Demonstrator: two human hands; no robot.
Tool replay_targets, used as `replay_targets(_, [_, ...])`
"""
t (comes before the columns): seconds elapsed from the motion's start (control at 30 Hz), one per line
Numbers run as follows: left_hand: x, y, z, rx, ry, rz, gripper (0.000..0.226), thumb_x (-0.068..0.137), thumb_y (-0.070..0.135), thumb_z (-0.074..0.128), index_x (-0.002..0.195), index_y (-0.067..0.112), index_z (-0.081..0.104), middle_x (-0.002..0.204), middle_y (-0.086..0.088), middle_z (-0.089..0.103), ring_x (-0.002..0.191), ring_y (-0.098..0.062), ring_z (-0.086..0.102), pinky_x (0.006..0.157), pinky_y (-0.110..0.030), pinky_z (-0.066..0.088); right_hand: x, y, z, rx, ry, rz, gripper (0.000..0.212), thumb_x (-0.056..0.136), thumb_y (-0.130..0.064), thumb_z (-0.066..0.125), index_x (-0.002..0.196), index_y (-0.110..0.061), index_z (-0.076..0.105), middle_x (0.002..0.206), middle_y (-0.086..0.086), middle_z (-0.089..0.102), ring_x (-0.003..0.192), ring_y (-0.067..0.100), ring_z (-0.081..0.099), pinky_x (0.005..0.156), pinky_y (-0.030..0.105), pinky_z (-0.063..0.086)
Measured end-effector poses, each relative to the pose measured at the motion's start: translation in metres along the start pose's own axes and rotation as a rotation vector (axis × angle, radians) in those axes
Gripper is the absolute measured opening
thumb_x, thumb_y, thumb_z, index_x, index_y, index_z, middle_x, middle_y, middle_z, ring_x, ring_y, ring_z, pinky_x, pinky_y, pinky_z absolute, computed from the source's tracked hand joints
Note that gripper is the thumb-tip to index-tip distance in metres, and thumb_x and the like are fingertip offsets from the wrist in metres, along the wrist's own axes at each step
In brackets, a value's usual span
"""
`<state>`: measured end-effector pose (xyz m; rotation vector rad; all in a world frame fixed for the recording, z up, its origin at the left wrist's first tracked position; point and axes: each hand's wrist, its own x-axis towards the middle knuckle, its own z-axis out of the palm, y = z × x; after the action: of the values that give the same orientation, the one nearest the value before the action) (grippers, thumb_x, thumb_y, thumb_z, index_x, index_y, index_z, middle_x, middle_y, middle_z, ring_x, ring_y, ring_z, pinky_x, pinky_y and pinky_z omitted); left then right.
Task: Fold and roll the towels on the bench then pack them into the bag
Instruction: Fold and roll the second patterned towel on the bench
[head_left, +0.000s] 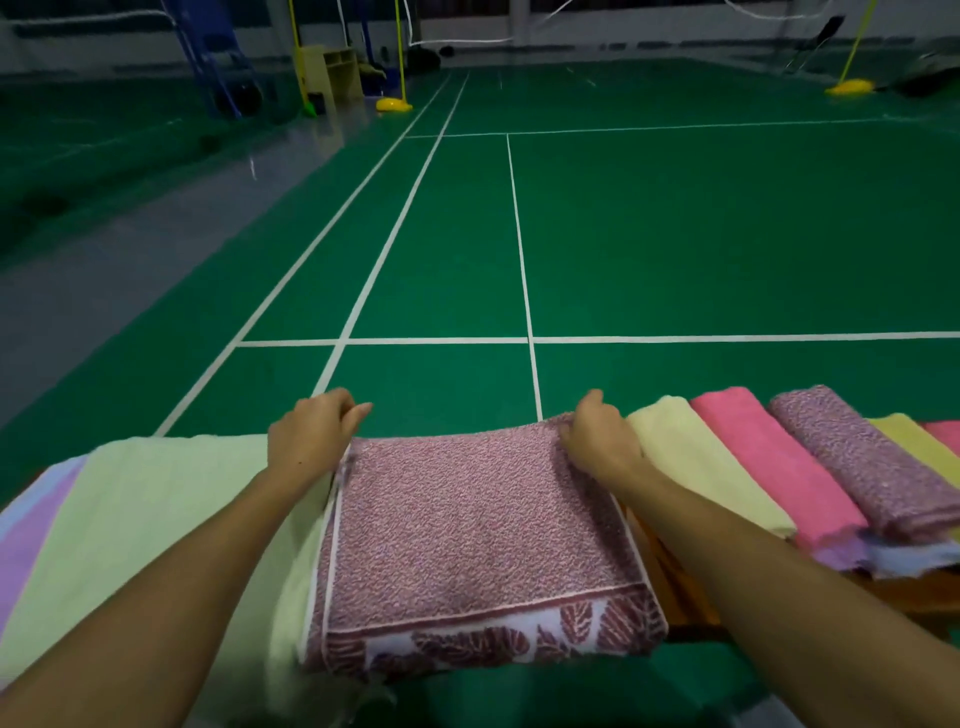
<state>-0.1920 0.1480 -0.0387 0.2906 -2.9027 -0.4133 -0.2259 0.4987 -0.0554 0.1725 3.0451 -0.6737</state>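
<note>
Setting: an indoor badminton court (675, 234) with green floor and white lines; a wooden bench (675, 587) runs along the near edge.
Towel in hand: a folded mauve speckled towel (478, 530) with a leaf-pattern border lies flat on the bench, border towards the person, so its far edge is free, probably to start a roll.
Left hand (311, 431): fingers curled, pinching the towel's far left corner.
Right hand (597, 441): fingers bent, gripping the far right corner; holding both corners keeps the edge straight.
Rolled towels: pale yellow (711, 467), pink (774, 462) and speckled (872, 462) rolls lie side by side to the right, ready for packing.
Waiting: a pale green towel (156, 519) lies spread at left, under the mauve one's edge.
Bag: not in view.
</note>
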Motion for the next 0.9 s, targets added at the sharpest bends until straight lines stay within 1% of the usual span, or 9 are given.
replay_targets(0.13, [-0.028, 0.021, -0.013, -0.052, -0.102, 0.056, 0.035, 0.105, 0.056, 0.053, 0.085, 0.031, 0.066, 0.076, 0.015, 0.071, 0.058, -0.007, 0.063, 0.059, -0.028, 0.052, -0.032, 0.012, 0.000, -0.007, -0.061, 0.016, 0.035, 0.099, -0.026, 0.057, 0.121, 0.002, 0.055, 0.120, 0.020, 0.067, 0.108, 0.041, 0.067, 0.085, 0.042, 0.054])
replay_targets(0.23, [-0.057, 0.042, -0.017, -0.121, -0.168, 0.106, 0.034, 0.104, 0.056, 0.054, 0.085, 0.032, 0.067, 0.077, 0.016, 0.073, 0.064, -0.009, 0.071, 0.064, -0.033, 0.061, -0.060, 0.021, -0.006, 0.057, -0.112, 0.035, 0.025, 0.094, -0.025, 0.064, 0.103, -0.001, 0.065, 0.106, 0.015, 0.069, 0.096, 0.039, 0.069, 0.078, 0.039, 0.054])
replay_targets(0.3, [-0.077, 0.059, -0.015, -0.195, -0.194, 0.146, 0.033, 0.105, 0.053, 0.055, 0.085, 0.030, 0.068, 0.078, 0.015, 0.074, 0.064, -0.004, 0.071, 0.064, -0.030, 0.059, -0.076, 0.030, -0.008, 0.098, -0.132, 0.049, 0.021, 0.091, -0.026, 0.067, 0.088, -0.006, 0.063, 0.093, 0.012, 0.070, 0.084, 0.036, 0.068, 0.071, 0.038, 0.054])
replay_targets(0.37, [-0.095, 0.072, -0.008, -0.256, -0.227, 0.205, 0.033, 0.106, 0.051, 0.055, 0.083, 0.030, 0.068, 0.078, 0.014, 0.075, 0.063, -0.001, 0.069, 0.068, -0.032, 0.060, -0.089, 0.038, -0.010, 0.133, -0.151, 0.049, 0.027, 0.089, -0.029, 0.068, 0.074, -0.011, 0.057, 0.080, 0.007, 0.068, 0.072, 0.031, 0.064, 0.064, 0.034, 0.051])
replay_targets(0.47, [-0.113, 0.090, 0.006, -0.302, -0.306, 0.309, 0.030, 0.106, 0.049, 0.056, 0.085, 0.033, 0.069, 0.079, 0.014, 0.075, 0.065, -0.004, 0.070, 0.071, -0.037, 0.064, -0.108, 0.047, -0.014, 0.171, -0.164, 0.019, 0.036, 0.090, -0.033, 0.071, 0.068, -0.020, 0.046, 0.067, -0.003, 0.057, 0.063, 0.023, 0.057, 0.054, 0.031, 0.041])
replay_targets(0.57, [-0.120, 0.109, 0.018, -0.304, -0.337, 0.396, 0.024, 0.105, 0.048, 0.057, 0.091, 0.034, 0.070, 0.082, 0.016, 0.074, 0.068, -0.002, 0.070, 0.069, -0.030, 0.062, -0.118, 0.049, -0.019, 0.178, -0.156, -0.043, 0.032, 0.090, -0.044, 0.072, 0.082, -0.023, 0.049, 0.071, -0.007, 0.058, 0.063, 0.014, 0.057, 0.051, 0.033, 0.037])
replay_targets(0.7, [-0.120, 0.129, 0.029, -0.317, -0.419, 0.509, 0.006, 0.105, 0.042, 0.059, 0.109, 0.042, 0.063, 0.089, 0.020, 0.072, 0.076, 0.010, 0.066, 0.072, -0.021, 0.058, -0.123, 0.046, -0.019, 0.253, -0.212, -0.125, 0.026, 0.087, -0.039, 0.072, 0.106, -0.026, 0.060, 0.085, -0.006, 0.069, 0.077, 0.013, 0.065, 0.068, 0.036, 0.051])
replay_targets(0.8, [-0.113, 0.140, 0.033, -0.329, -0.457, 0.557, 0.038, 0.103, 0.039, 0.065, 0.137, 0.047, 0.052, 0.090, 0.018, 0.071, 0.073, 0.008, 0.064, 0.064, -0.016, 0.048, -0.126, 0.041, -0.015, 0.267, -0.230, -0.239, 0.032, 0.085, -0.033, 0.070, 0.115, -0.024, 0.064, 0.097, 0.000, 0.073, 0.086, 0.019, 0.068, 0.080, 0.046, 0.058])
replay_targets(0.9, [-0.102, 0.149, 0.034, -0.392, -0.629, 0.587, 0.058, 0.100, 0.022, 0.068, 0.146, 0.047, 0.044, 0.086, 0.012, 0.075, 0.063, 0.002, 0.064, 0.058, -0.022, 0.051, -0.128, 0.036, -0.011, 0.292, -0.197, -0.316, 0.048, 0.089, -0.027, 0.072, 0.135, -0.023, 0.059, 0.107, -0.004, 0.072, 0.089, 0.016, 0.067, 0.081, 0.045, 0.058])
